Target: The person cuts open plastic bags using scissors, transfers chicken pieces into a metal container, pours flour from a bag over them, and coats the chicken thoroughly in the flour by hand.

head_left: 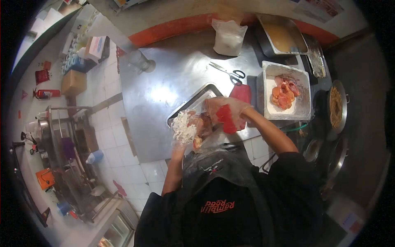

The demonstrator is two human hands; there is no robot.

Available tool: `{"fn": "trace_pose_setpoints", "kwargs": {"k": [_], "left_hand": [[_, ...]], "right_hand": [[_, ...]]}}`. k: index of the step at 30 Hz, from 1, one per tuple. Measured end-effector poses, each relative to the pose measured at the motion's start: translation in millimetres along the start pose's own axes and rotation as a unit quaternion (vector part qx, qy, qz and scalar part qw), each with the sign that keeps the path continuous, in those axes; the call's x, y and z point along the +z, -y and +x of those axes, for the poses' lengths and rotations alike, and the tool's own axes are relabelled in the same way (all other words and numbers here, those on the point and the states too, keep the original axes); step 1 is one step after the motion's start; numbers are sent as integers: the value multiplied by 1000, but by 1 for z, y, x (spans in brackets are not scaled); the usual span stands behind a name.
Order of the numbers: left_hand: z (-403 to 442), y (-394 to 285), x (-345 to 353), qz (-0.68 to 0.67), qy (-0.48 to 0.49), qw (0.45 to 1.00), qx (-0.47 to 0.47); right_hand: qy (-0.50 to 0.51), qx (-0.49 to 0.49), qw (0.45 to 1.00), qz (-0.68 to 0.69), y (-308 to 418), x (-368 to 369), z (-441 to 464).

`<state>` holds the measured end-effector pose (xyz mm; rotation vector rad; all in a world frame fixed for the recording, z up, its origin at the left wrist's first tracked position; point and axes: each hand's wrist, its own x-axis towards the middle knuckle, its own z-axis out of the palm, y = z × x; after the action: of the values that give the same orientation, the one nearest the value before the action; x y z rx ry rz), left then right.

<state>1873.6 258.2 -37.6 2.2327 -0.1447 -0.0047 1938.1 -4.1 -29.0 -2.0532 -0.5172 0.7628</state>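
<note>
Beside the tray, the gloved left hand and right hand sit close together around raw meat, apparently steadying it between them; exact grip cannot be told. The floured tub stands nearby, seemingly for easy reach.

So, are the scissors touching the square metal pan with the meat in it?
Apart: the head view shows a strip of bare tabletop between the scissors and the pan.
</note>
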Motion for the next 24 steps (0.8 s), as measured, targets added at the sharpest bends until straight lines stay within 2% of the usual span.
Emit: {"fn": "trace_pose_setpoints", "kwargs": {"k": [2, 4, 8, 13, 15, 19, 24], "left_hand": [[10, 2, -1, 81, 81, 993, 26], [19, -1, -1, 137, 147, 978, 52], [47, -22, 16, 123, 213, 967, 63], [81, -45, 45, 40, 231, 972, 21], [88, -52, 53, -5, 215, 977, -10], [92, -64, 63, -126, 149, 977, -84], [82, -82, 61, -288, 58, 941, -169]], "right_hand": [[-75, 28, 989, 127, -49, -3, -9], [-155, 53, 954, 252, -104, -4, -18], [-244, 55, 893, 374, -180, -3, -27], [-231, 83, 835, 492, -163, -14, -50], [-237, 82, 833, 493, -153, -22, -52], [-250, 64, 867, 427, -120, -55, -66], [-249, 33, 911, 328, -59, -85, -85]]}}
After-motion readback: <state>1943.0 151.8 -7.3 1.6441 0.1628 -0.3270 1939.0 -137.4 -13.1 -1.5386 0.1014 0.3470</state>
